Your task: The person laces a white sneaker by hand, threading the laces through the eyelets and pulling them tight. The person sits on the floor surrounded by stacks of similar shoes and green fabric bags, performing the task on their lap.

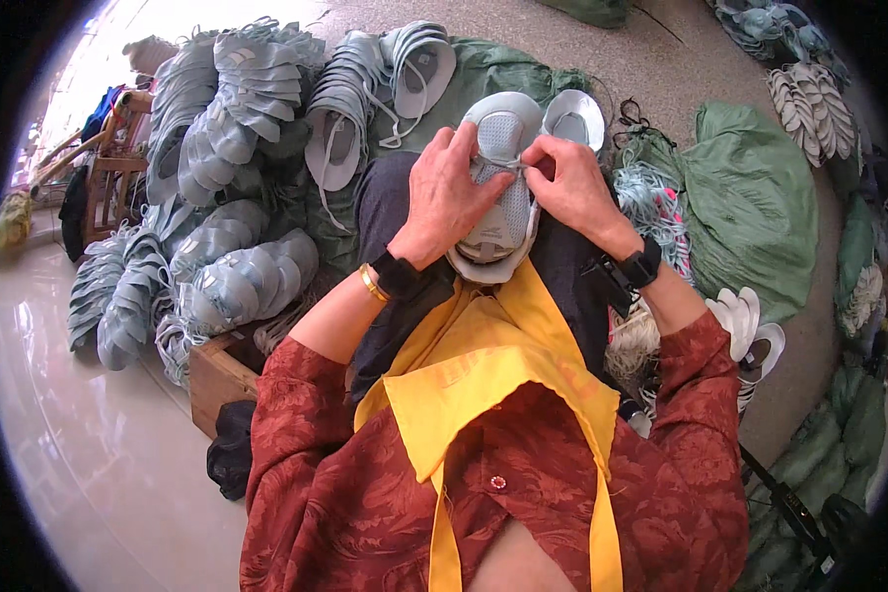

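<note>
A light grey shoe upper (pixel 504 215) with a perforated tongue stands upright over my lap, toe end away from me. My left hand (pixel 449 197) grips its left side, thumb lying across the front and fingers near the lacing. On the other side, my right hand (pixel 580 192) pinches a pale shoelace (pixel 508 161) between thumb and forefinger at the middle of the upper. The lace's exact path under the fingertips is hard to make out. Just beyond my right hand lies another pale upper (pixel 574 116). A yellow apron (pixel 483 370) covers my lap.
Stacked grey-blue uppers (pixel 237 94) lie to the left, with more uppers (pixel 370 89) ahead. A wooden box (pixel 217 385) stands by my left arm. On the right are a bundle of pale laces (pixel 649 202), a green sack (pixel 750 197) and white shoe pieces (pixel 740 321).
</note>
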{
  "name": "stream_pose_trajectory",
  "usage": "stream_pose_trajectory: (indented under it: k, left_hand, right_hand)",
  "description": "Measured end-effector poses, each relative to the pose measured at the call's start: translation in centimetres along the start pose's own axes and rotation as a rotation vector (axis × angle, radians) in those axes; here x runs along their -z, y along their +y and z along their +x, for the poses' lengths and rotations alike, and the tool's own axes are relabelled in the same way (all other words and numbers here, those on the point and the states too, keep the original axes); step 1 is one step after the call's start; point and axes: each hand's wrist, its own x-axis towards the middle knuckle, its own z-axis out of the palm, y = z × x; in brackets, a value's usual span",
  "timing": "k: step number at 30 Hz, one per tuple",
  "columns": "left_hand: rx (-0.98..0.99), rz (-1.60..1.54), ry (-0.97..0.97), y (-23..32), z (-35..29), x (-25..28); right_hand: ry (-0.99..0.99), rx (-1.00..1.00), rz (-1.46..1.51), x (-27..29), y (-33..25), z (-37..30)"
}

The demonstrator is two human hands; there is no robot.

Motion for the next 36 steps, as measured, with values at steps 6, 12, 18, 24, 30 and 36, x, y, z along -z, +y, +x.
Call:
stream_pose_trajectory:
  k: [6, 12, 18, 24, 30, 36]
  left_hand:
    - [0.030, 0.007, 0.074, 0.6, -0.8, -0.4]
    - [0.047, -0.008, 0.090, 0.8, -0.7, -0.3]
    - [0.036, -0.024, 0.069, 0.3, -0.5, -0.3]
    - [0.020, -0.071, 0.036, -0.2, -0.3, 0.1]
    - [0.026, -0.242, -0.193, -1.5, 0.3, 2.5]
    - [-0.116, -0.207, -0.263, -2.0, 0.4, 3.5]
  right_hand:
    - [-0.053, -0.106, 0.107, 0.2, 0.4, 0.3]
    - [-0.042, -0.072, 0.122, 0.5, -0.2, -0.2]
    - [-0.020, 0.116, -0.023, 0.7, -1.3, -0.7]
    - [-0.055, 0.399, -0.304, 0.4, -0.8, -0.1]
    - [-0.072, 0.535, -0.608, 0.1, -1.5, 0.3]
    - [-0.079, 0.594, -0.663, 0.1, -1.6, 0.7]
